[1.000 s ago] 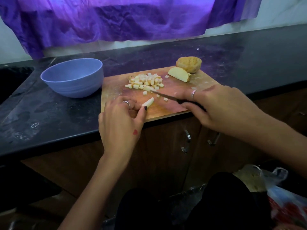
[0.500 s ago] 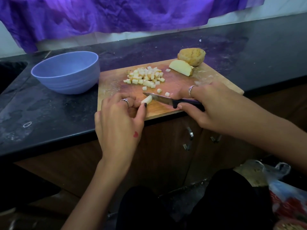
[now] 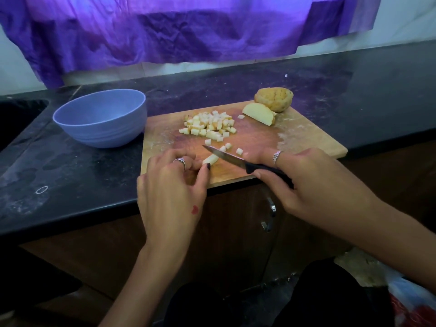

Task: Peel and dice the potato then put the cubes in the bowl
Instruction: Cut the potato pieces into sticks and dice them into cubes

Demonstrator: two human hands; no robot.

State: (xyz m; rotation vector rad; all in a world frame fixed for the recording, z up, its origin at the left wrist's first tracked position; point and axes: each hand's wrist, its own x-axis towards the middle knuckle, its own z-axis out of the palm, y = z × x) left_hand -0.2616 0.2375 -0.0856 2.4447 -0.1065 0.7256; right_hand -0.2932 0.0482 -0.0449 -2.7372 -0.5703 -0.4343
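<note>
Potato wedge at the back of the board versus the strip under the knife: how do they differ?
The potato wedge is larger, a half-moon shape, lying untouched beside the potato chunk. The potato strip is a thin stick, pinched by the left hand with the knife blade at its end, gripped by the right hand. Both show pale cut flesh and lie on the cutting board.

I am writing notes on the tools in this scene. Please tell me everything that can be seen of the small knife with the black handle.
The small knife with the black handle has a short, pointed, silvery blade, apparently steel. The right hand grips the handle. The blade slants over the wooden cutting board, tip toward the far left, edge on the pale potato strip pinched by the left hand.
</note>
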